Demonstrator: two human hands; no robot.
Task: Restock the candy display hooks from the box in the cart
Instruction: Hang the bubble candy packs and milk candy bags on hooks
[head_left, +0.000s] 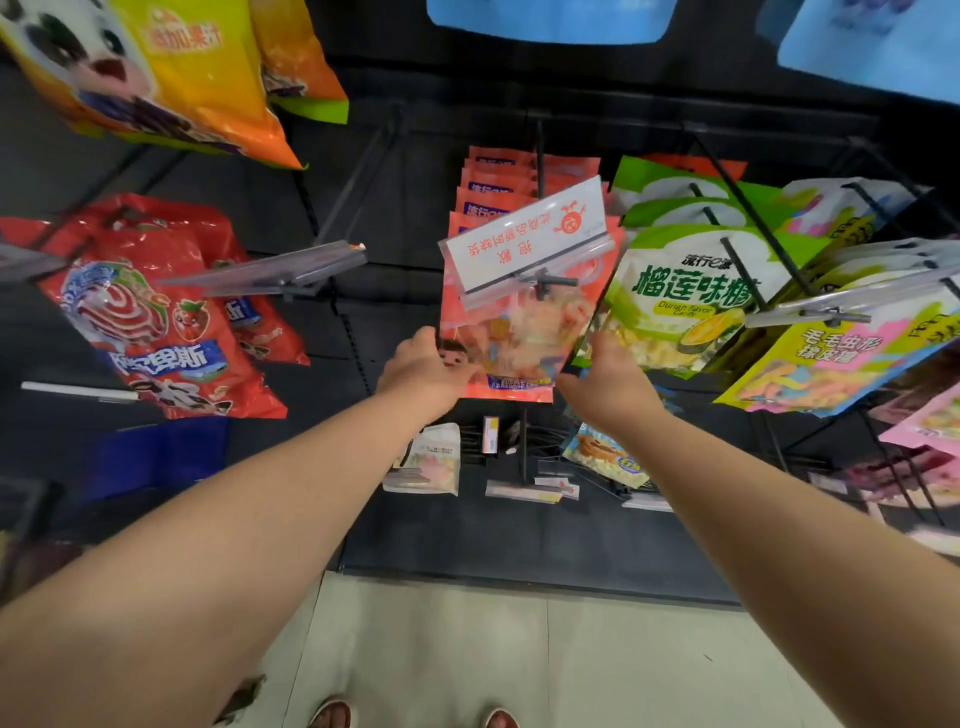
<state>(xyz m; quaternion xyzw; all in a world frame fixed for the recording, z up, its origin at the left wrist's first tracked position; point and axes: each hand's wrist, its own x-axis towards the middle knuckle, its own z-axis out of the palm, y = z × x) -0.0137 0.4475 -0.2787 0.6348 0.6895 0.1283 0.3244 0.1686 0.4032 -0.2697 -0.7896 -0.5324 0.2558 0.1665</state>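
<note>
Dark pegboard wall (395, 171), pale floor below. Centre hook (540, 156): one salmon candy bag (519, 338) hangs at the front, about five more behind it. I see two hands on it: left hand (423, 374) pinching the lower left corner, right hand (608, 387) pinching the lower right edge, fingers mostly hidden behind. Three green durian bags (675, 296) hang just beside, to the right.

Soft, even indoor light left no hard shadows, bright on the pale floor (467, 649) and dim against the dark back panel (415, 130). Glare streaked the clear price-tag holder (524, 244). Wide-angle bending curved the edges, and the upper-left bags (156, 67) were blurred.
</note>
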